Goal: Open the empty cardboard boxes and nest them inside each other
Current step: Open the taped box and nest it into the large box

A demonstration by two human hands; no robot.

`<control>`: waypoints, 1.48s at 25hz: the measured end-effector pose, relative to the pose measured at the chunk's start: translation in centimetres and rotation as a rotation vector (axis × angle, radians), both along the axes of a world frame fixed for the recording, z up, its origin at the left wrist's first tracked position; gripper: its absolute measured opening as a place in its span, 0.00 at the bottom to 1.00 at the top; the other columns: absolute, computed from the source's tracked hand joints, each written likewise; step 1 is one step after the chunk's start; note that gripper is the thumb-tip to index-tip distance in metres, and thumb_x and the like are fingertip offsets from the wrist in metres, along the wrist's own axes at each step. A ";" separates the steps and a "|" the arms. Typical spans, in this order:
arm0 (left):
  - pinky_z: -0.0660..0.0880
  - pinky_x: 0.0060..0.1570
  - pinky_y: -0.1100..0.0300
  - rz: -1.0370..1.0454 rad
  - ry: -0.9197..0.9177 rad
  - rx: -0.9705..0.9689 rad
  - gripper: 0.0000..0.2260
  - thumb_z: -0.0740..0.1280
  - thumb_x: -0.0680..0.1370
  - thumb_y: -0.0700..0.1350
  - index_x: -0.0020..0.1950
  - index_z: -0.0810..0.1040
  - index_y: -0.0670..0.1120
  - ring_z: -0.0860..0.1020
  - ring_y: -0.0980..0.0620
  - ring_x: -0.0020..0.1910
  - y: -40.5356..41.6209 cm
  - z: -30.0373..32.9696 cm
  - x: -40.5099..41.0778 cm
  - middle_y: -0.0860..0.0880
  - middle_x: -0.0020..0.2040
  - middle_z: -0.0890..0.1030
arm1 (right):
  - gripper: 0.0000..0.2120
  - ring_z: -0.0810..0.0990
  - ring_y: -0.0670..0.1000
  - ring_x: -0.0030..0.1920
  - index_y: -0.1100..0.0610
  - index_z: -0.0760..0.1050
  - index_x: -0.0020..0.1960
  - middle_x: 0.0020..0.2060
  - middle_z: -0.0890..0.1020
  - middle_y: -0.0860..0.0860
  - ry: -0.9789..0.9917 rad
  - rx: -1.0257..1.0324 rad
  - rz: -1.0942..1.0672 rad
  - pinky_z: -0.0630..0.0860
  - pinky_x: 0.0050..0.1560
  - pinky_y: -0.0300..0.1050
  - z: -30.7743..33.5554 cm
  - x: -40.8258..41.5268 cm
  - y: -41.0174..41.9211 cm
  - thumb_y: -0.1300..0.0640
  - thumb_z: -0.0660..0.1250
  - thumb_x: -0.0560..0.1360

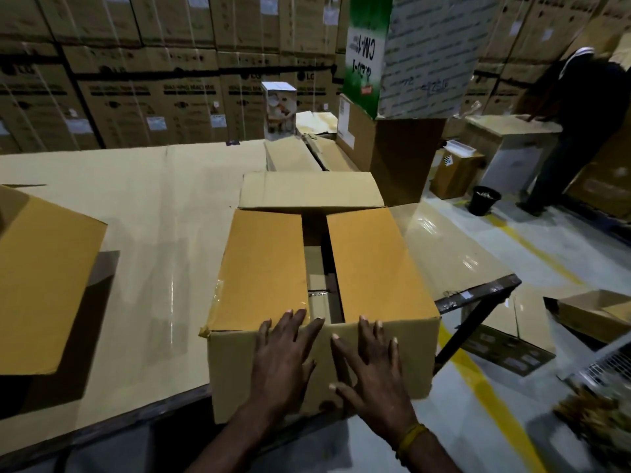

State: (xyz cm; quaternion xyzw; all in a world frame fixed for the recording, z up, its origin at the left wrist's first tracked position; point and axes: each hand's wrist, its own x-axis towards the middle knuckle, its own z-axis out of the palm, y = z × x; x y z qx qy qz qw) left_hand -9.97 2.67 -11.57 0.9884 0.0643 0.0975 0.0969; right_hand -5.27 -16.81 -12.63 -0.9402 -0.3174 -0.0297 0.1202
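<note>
From the head camera, both hands are flat against the near wall of the brown rectangular cardboard box (321, 356), which sits at the near edge of the cardboard-covered work table (143, 213) with its near face hanging just past that edge. The left hand (283, 356) has its fingers spread straight, tips reaching the top rim by the gap between the flaps; the right hand (372, 373) lies just beside it, fingers likewise straight and splayed, gripping nothing. The two long orange-brown top flaps (263, 264) lie nearly shut with a dark slot between them, and the far pale end flap (310, 191) stands up. Now the risk: this box overhangs the table edge, so a pull toward the body could tip it off onto the grey floor with the yellow line (485, 387). Pressing on the wall alone may also buckle it rather than open anything, and the loose clear tape (213, 302) at the left corner could snag a flap. The count: two hands, one box under them, two long flaps down, one end flap up, one second open brown carton (47, 285) at far left, one more open carton (594, 312) low on the right, and one person in dark clothes (577, 107) well apart in the background.
</note>
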 end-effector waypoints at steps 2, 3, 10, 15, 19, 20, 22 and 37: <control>0.57 0.69 0.46 -0.002 -0.037 -0.046 0.33 0.75 0.70 0.56 0.73 0.67 0.60 0.69 0.47 0.73 0.0 -0.4 0.8 0.51 0.74 0.70 | 0.29 0.40 0.56 0.79 0.34 0.48 0.77 0.80 0.46 0.50 -0.061 0.140 -0.085 0.40 0.75 0.63 0.0 1.7 1.6 0.30 0.46 0.79; 0.57 0.70 0.48 -0.001 -0.075 -0.074 0.28 0.71 0.74 0.58 0.72 0.68 0.61 0.67 0.49 0.74 0.0 -0.3 1.2 0.53 0.74 0.69 | 0.26 0.45 0.56 0.80 0.34 0.52 0.77 0.80 0.52 0.50 -0.070 0.217 -0.141 0.43 0.75 0.65 0.4 2.5 2.5 0.32 0.46 0.80; 0.51 0.76 0.50 -0.070 0.033 -0.218 0.21 0.57 0.82 0.56 0.76 0.61 0.62 0.53 0.50 0.79 2.8 2.2 7.9 0.52 0.80 0.57 | 0.35 0.45 0.67 0.78 0.41 0.52 0.78 0.79 0.46 0.58 0.114 0.062 -0.461 0.44 0.74 0.68 4.6 8.3 7.5 0.45 0.66 0.76; 0.45 0.76 0.43 -0.108 0.251 -0.098 0.26 0.59 0.82 0.57 0.79 0.55 0.59 0.48 0.44 0.80 3.7 2.0 14.1 0.47 0.81 0.51 | 0.38 0.45 0.68 0.78 0.43 0.55 0.78 0.79 0.42 0.60 0.058 -0.038 -0.399 0.51 0.74 0.69 5.9 9.3 8.3 0.54 0.70 0.74; 0.48 0.75 0.38 -0.155 0.209 -0.185 0.31 0.58 0.82 0.57 0.81 0.47 0.55 0.50 0.45 0.80 2.2 2.8 17.4 0.49 0.81 0.50 | 0.35 0.66 0.61 0.73 0.45 0.75 0.67 0.75 0.66 0.57 -0.289 0.162 -0.229 0.70 0.66 0.62 4.8 8.0 6.4 0.61 0.79 0.62; 0.50 0.75 0.38 -0.175 0.165 -0.240 0.32 0.59 0.82 0.57 0.81 0.46 0.54 0.51 0.46 0.80 1.4 3.1 18.2 0.49 0.81 0.51 | 0.34 0.65 0.60 0.74 0.45 0.74 0.68 0.75 0.65 0.57 -0.379 0.207 -0.185 0.70 0.66 0.59 4.7 8.1 5.5 0.63 0.76 0.65; 0.58 0.74 0.38 -0.227 0.049 -0.408 0.34 0.60 0.80 0.61 0.81 0.46 0.55 0.57 0.47 0.79 -0.3 4.0 19.5 0.51 0.81 0.54 | 0.35 0.62 0.59 0.76 0.45 0.70 0.72 0.77 0.61 0.58 -0.520 0.291 -0.145 0.69 0.67 0.57 5.3 8.7 3.5 0.66 0.72 0.69; 0.65 0.71 0.54 -0.550 0.011 -0.350 0.37 0.64 0.80 0.47 0.81 0.43 0.58 0.55 0.47 0.79 -12.8 6.2 24.1 0.50 0.82 0.48 | 0.41 0.43 0.71 0.76 0.59 0.50 0.80 0.74 0.43 0.74 -0.407 -0.016 -0.777 0.51 0.73 0.71 5.8 14.4 -7.4 0.44 0.65 0.76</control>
